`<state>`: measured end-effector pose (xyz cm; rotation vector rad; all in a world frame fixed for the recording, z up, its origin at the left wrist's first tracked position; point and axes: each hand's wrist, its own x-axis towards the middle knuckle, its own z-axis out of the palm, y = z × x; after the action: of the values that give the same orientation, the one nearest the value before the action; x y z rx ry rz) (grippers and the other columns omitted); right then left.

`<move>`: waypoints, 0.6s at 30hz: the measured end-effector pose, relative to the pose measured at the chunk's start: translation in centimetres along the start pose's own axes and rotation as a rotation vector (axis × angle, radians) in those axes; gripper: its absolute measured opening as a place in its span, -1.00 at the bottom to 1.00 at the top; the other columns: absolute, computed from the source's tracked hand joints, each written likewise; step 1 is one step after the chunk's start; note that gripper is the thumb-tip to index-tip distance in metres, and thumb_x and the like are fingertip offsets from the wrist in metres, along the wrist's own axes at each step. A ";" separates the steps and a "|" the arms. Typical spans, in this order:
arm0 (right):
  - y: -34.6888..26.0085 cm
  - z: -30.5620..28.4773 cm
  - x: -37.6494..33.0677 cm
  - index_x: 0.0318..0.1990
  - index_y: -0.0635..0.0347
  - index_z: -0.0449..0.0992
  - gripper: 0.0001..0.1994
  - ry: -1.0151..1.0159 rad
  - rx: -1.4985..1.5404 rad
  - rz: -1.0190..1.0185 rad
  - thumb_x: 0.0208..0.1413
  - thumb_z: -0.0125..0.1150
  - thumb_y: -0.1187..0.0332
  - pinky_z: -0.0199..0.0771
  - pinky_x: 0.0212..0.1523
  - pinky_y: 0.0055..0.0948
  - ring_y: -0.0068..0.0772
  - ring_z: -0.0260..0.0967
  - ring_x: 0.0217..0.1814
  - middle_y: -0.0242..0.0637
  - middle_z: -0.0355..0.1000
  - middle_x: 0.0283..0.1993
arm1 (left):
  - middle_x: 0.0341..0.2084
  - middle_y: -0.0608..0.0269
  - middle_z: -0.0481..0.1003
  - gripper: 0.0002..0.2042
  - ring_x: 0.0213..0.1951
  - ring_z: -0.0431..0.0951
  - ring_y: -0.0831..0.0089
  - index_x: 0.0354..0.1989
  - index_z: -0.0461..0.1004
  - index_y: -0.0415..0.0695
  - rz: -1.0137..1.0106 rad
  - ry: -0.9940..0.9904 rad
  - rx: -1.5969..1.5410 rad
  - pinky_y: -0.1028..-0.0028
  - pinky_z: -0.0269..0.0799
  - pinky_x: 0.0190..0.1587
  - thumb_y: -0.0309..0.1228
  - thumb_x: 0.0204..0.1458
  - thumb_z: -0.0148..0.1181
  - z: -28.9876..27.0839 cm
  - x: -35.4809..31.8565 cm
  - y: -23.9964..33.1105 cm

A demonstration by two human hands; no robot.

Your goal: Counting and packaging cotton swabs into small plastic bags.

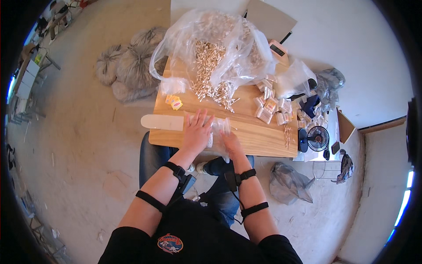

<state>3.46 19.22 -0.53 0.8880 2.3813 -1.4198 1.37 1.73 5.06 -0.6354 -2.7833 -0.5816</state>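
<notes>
A clear plastic bag [216, 127] lies at the table's near edge, one part hanging over it. My left hand [198, 132] rests palm down with fingers stretched out, over the bag's left part and the end of a long white strip [162, 122] with a rounded tip. At the bag's right side my right hand [231, 143] is closed on the plastic; its fingertips are partly hidden. Beyond my hands a heap of cotton swabs [209, 66] spills from a large transparent bag [246, 53]. Several yellow cards [176, 103] lie left of the heap.
Packed swab bundles [266, 110] are piled on the right, near loose swabs [288, 135]. A small black fan [318, 138] stands beside the wooden table [250, 140]. Full grey sacks [136, 66] sit on the floor at left, and another grey bag [288, 182] lies at right.
</notes>
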 end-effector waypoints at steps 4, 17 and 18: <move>-5.3 -2.3 -2.6 -0.24 0.30 0.48 -0.63 -0.153 0.155 -0.066 0.07 0.24 0.11 0.26 -0.57 -0.44 -0.56 0.29 -0.52 -0.37 0.39 -0.49 | 0.24 0.12 0.21 -0.54 0.29 0.16 0.16 0.23 0.28 0.07 -0.039 0.028 -0.009 -0.10 -0.08 0.28 -0.28 0.11 0.05 -0.5 -1.0 -2.0; -19.9 -5.8 -7.3 -0.28 0.16 0.49 -0.80 -0.214 -0.485 -0.942 0.04 0.21 0.25 0.41 -0.29 -0.12 0.01 0.43 -0.25 -0.12 0.49 -0.35 | -0.12 -0.06 0.41 -0.44 -0.14 0.45 0.17 0.23 0.18 -0.25 -0.164 0.298 -0.771 0.30 0.37 -0.12 -0.22 0.12 0.11 -4.7 -0.8 -5.0; -20.0 -6.2 -7.6 -0.30 0.13 0.50 -0.83 -0.189 -0.547 -1.004 0.02 0.21 0.27 0.43 -0.29 -0.13 -0.02 0.44 -0.24 -0.14 0.48 -0.35 | -0.12 -0.06 0.41 -0.44 -0.14 0.45 0.17 0.23 0.18 -0.25 -0.159 0.293 -0.776 0.30 0.37 -0.12 -0.22 0.12 0.11 -6.0 0.1 -4.4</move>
<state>-1.95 14.75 20.58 -0.6372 2.9165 -0.8613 0.06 -4.46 8.97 -0.4019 -2.2842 -1.6682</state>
